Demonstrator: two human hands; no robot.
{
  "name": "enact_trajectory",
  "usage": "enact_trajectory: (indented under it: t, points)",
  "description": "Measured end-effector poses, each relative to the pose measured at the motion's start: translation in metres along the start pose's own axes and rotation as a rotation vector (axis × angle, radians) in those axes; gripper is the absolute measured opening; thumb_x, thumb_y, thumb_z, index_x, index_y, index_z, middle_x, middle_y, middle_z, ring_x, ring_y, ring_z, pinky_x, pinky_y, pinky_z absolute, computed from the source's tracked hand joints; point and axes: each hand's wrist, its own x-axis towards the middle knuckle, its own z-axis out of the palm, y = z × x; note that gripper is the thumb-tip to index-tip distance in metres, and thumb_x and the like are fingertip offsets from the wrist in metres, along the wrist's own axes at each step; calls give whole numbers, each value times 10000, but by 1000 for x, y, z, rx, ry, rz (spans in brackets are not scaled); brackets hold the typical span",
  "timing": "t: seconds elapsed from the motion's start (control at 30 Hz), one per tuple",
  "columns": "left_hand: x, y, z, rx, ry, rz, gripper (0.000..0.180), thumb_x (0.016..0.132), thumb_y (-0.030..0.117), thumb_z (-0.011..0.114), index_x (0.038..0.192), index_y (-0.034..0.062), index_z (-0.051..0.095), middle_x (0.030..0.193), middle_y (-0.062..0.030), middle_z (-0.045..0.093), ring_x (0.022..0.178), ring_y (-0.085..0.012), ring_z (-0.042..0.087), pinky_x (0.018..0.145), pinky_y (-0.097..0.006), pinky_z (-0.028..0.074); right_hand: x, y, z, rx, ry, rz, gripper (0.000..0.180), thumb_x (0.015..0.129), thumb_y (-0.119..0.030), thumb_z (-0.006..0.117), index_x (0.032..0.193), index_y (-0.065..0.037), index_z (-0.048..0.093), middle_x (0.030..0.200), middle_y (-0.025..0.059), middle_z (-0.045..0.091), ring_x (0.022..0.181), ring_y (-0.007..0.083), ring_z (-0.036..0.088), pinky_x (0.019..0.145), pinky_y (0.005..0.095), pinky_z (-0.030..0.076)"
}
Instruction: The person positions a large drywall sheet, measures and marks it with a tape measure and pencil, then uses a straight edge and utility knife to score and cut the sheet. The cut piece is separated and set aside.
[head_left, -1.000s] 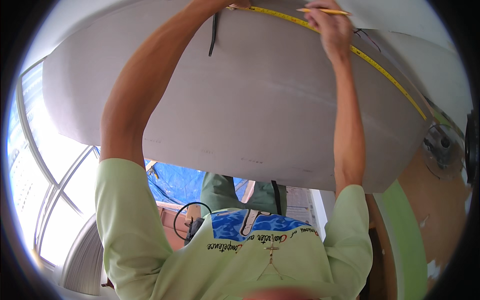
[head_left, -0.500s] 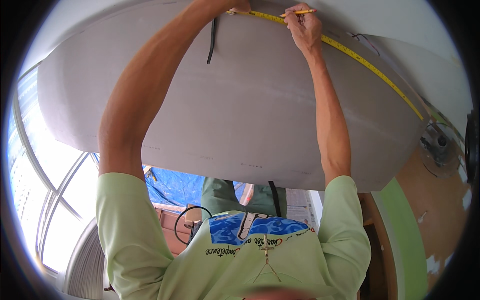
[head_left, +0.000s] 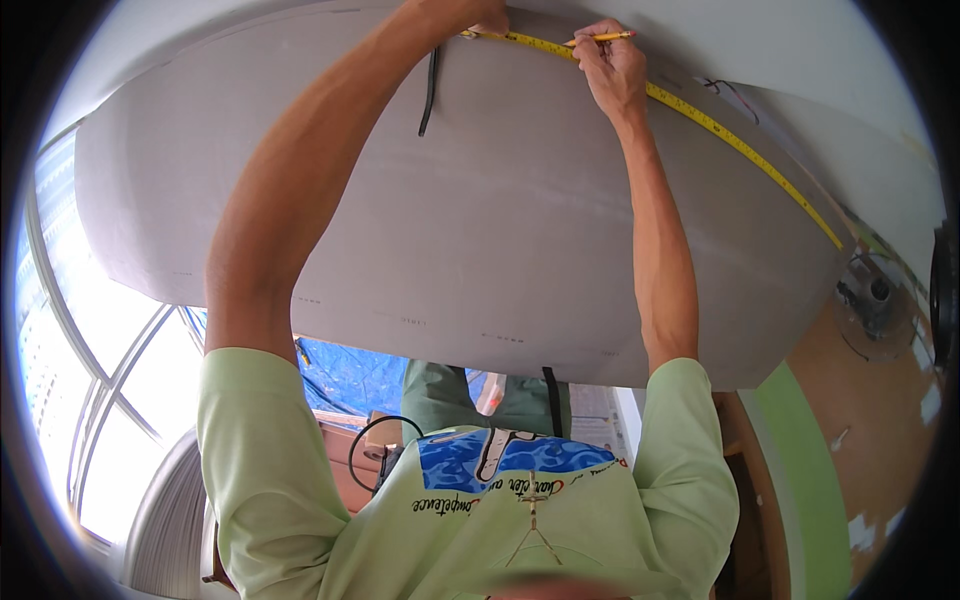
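Observation:
A large grey sheet of drywall point(head_left: 500, 220) spreads in front of me. Along its far edge runs a yellow tape measure point(head_left: 740, 142), stretched out to the board's right corner. My left hand point(head_left: 478, 14) is closed at the tape's left end, partly cut off by the picture's upper edge. Between the fingers of my right hand point(head_left: 613, 72) is a yellow pencil point(head_left: 607, 37), its tip down by the tape's edge. That hand lies across the tape and covers a short stretch of it. A thin black strip point(head_left: 430, 95) lies on the board below my left hand.
Beyond the board rises a white wall point(head_left: 800, 50) with thin wires point(head_left: 735, 90) by it. A round fixture point(head_left: 878, 290) sits past the right corner. Blue tarp point(head_left: 350, 375) shows below the board's near edge. Bright windows point(head_left: 100, 330) stand at left.
The board, tape and both hands sit slightly lower in the picture. The pencil tip stays by the tape, and both hands keep their hold.

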Motion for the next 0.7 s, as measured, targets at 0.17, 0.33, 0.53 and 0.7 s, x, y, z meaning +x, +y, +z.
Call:
enact_trajectory:
  t: [0.17,0.33,0.53,0.7]
  points:
    - [2,1,-2,21,-16,-14,367,785,362,669,1060,135,758,1131,-108,726,1097,-244,680,913,-380,532,3,3,1,-91,20,-91,153,942,-178,609,960,-29,645,728,26,650,640,53,573,582,218,464]
    - [1,1,-4,15,-29,-14,369,783,354,677,1075,141,754,1155,-104,719,1109,-244,675,927,-384,527,2,1,1,-11,35,8,164,871,-199,622,872,-43,672,765,50,662,672,138,602,658,295,479]
    - [1,0,-3,-2,-11,-6,363,784,345,678,1073,139,755,1159,-107,718,1116,-247,672,932,-389,524,2,-1,1,-12,27,29,151,882,-181,611,883,-44,675,714,23,668,645,115,601,643,272,478]
    - [5,0,-4,-1,-30,-13,364,792,345,670,1078,136,755,1161,-106,717,1126,-248,667,932,-393,525,2,0,2,-5,48,4,153,891,-182,615,903,-44,678,761,38,708,691,120,645,671,272,499]
